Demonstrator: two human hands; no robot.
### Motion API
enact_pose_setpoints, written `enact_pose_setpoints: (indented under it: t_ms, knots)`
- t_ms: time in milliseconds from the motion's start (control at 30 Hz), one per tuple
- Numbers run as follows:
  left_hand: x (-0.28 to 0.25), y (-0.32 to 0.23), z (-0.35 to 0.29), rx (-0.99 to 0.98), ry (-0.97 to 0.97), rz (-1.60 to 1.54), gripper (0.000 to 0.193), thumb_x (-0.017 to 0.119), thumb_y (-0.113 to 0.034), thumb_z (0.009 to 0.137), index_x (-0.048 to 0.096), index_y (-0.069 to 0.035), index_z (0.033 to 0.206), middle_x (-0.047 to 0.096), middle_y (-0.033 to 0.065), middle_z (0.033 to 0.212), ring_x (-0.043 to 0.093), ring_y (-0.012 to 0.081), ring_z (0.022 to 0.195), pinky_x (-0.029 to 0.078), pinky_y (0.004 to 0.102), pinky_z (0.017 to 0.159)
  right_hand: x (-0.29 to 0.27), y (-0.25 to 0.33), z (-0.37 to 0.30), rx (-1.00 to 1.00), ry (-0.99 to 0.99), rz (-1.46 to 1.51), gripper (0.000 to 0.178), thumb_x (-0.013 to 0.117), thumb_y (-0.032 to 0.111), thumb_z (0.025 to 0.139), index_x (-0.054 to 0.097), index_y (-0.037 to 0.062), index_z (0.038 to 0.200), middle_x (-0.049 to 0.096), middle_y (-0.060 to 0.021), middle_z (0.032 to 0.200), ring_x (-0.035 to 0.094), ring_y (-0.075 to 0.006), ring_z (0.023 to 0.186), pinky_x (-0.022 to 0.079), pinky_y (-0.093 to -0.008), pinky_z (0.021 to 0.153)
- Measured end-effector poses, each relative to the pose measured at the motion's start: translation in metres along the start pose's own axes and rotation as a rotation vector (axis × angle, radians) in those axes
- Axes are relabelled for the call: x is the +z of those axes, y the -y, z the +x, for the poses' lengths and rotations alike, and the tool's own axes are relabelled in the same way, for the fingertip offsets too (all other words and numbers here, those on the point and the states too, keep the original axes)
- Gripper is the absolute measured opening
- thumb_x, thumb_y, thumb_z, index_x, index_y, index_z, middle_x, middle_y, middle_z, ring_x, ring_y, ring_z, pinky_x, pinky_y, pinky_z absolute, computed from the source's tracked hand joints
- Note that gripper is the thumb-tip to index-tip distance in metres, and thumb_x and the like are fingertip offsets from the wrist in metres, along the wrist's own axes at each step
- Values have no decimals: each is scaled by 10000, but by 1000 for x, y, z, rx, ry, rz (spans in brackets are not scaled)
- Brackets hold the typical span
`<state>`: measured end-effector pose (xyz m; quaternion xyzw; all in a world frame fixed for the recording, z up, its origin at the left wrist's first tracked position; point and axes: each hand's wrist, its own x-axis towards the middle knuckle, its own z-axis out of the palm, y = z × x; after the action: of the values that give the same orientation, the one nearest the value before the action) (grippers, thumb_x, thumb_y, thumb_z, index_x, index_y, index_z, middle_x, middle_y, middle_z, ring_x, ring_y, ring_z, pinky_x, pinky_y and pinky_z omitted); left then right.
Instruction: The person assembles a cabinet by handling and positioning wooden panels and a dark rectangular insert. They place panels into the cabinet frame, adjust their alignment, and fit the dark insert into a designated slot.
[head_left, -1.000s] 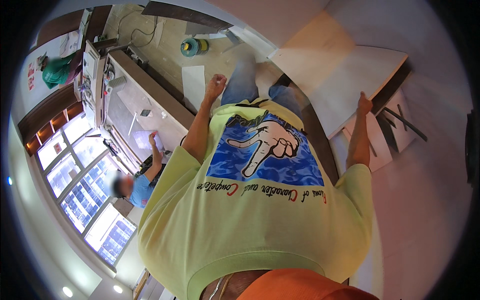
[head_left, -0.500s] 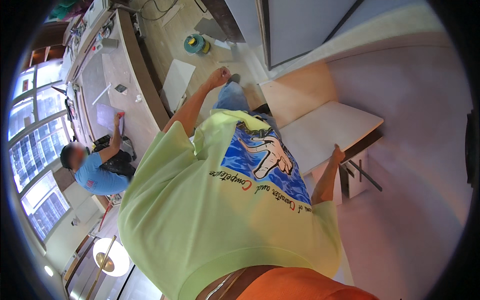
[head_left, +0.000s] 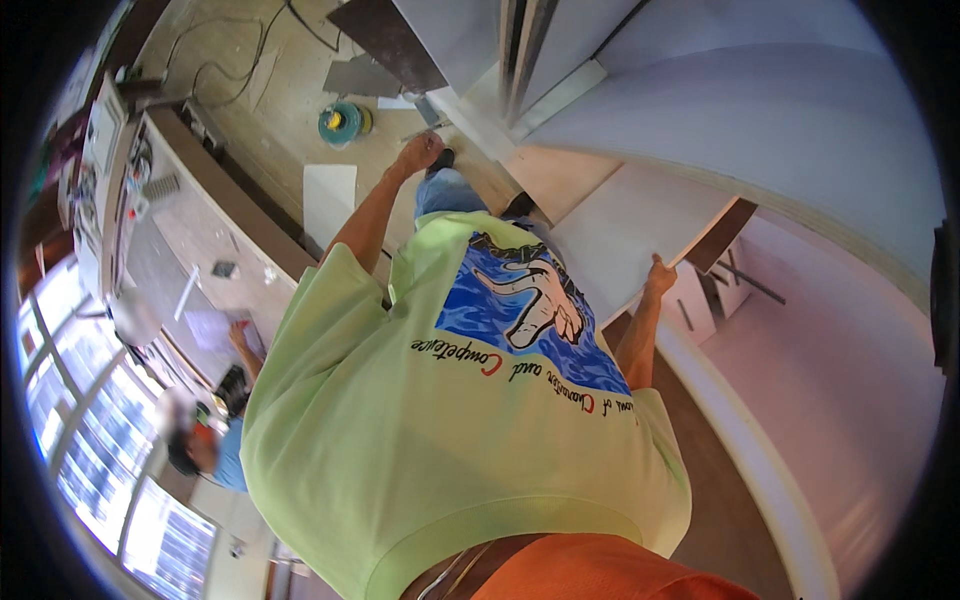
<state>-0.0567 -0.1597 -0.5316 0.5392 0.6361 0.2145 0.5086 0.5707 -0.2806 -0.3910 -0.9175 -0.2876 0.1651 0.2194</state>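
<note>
My right hand [head_left: 660,274] grips the near edge of a pale flat board [head_left: 622,230], which lies at my right side. Its dark brown edge faces outward, and part of the board is hidden behind my shirt. My left hand [head_left: 421,152] hangs out in front of me above the floor, its fingers curled closed. Whether anything small sits inside that hand cannot be made out. Beyond the board stands a white cabinet unit [head_left: 690,305] with a dark bar [head_left: 750,284] sticking out.
A teal round container [head_left: 343,122] with a yellow top stands on the floor, near a white panel [head_left: 330,197] and a grey sheet [head_left: 360,77]. Leftward, a co-worker [head_left: 232,452] reaches onto a long workbench [head_left: 215,235]. Pale curved partition edges [head_left: 760,440] run along my right.
My view has turned and shifted, so the co-worker sits lower and the partition edges show nearer. My right hand keeps its hold on the board. My left hand remains closed.
</note>
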Motion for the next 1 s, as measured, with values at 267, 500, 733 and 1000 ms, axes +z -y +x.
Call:
enact_pose_setpoints:
  t_ms: [267, 500, 733, 1000]
  knots:
    - [-112, 42, 39, 35, 58, 14, 138, 626, -173, 925, 619, -39, 957, 649, 75, 903, 642, 189, 838, 525, 330, 699, 31, 37, -78, 139, -55, 132, 341, 782, 144, 780, 685, -117, 977, 723, -153, 948, 666, -268, 853, 518, -366, 810]
    - [-145, 50, 73, -13, 290, 378, 121, 612, -155, 927, 581, -42, 956, 599, 43, 904, 597, 169, 816, 500, 355, 734, 51, 64, -157, 291, -47, 246, 302, 739, 51, 804, 686, -106, 1056, 722, -137, 989, 672, -216, 858, 531, -340, 806]
    - [-138, 8, 94, -21, 364, 398, 239, 646, -279, 920, 615, -57, 1006, 668, 92, 917, 643, 222, 905, 512, 357, 805, 89, 83, -229, 240, -73, 271, 277, 759, 43, 788, 695, -103, 1014, 736, -152, 950, 695, -257, 843, 544, -376, 781]
    - [-167, 23, 135, 162, 482, 402, 237, 630, -260, 924, 648, -38, 1005, 709, 133, 956, 689, 276, 911, 544, 390, 823, 129, 126, -338, 360, -169, 64, 392, 801, 173, 767, 690, -92, 1034, 739, -171, 962, 689, -235, 855, 529, -379, 789]
